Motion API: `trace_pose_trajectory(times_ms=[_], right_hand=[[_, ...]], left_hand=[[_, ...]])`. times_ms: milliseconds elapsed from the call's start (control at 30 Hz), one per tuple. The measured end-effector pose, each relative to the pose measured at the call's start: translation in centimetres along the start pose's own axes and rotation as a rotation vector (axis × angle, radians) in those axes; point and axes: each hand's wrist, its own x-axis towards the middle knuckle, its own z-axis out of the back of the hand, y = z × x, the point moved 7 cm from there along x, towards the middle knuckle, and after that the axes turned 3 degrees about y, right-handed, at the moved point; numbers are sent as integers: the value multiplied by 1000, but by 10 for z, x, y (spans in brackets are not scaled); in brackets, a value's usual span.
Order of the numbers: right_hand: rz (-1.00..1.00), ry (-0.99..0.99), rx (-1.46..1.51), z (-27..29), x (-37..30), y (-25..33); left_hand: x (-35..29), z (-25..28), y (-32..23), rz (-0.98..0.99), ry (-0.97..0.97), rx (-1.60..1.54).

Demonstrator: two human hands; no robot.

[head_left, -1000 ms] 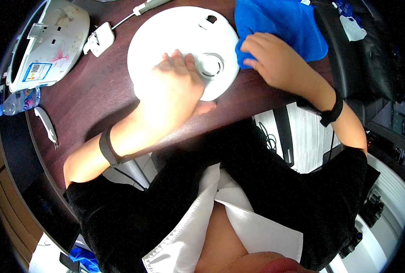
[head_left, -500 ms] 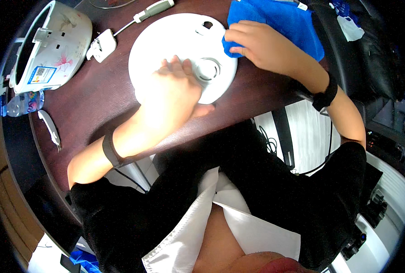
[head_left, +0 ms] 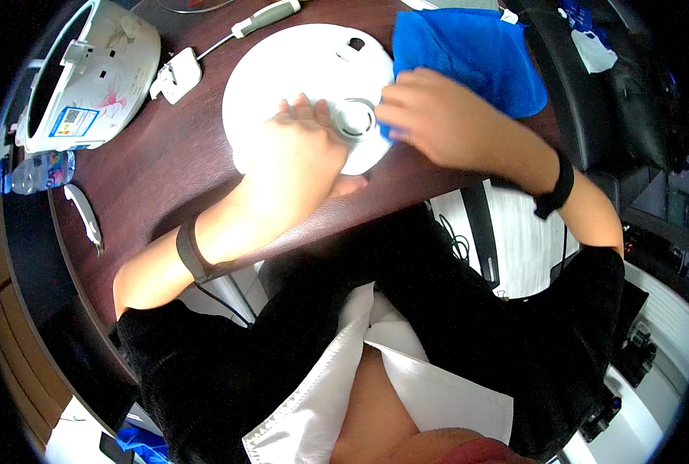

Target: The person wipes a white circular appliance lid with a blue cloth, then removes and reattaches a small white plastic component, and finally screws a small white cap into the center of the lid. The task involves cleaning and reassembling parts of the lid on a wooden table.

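one round white plastic cover (head_left: 313, 69) lies on the worktop (head_left: 167, 155). my left hand (head_left: 298, 151) rests flat on it, fingers slightly spread; my right hand (head_left: 437, 120) has its fingers closed around part of one blue cloth (head_left: 468, 62) at the cover's rim. i judge the cloth work under way; how much is left, i cannot tell. i also count one screwdriver (head_left: 267, 17), one floral rice-cooker housing (head_left: 118, 73), one bottle (head_left: 41, 174).

Single head-worn fisheye view from above, steeply downward, close over the desk (head_left: 178, 151)
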Motion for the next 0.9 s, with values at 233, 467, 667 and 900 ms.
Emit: trace_pose_trajectory(times_ms=[233, 467, 667, 900], right_hand=[[-95, -122, 51, 11, 3, -47], [1, 10, 113, -3, -1, 1], [-202, -44, 115, 8, -16, -69], [-610, -2, 71, 13, -37, -78]], left_hand=[[-2, -2, 0, 23, -22, 0], [-5, 3, -3, 3, -102, 38], [-2, 10, 14, -7, 62, -102], [4, 35, 16, -184, -156, -352]])
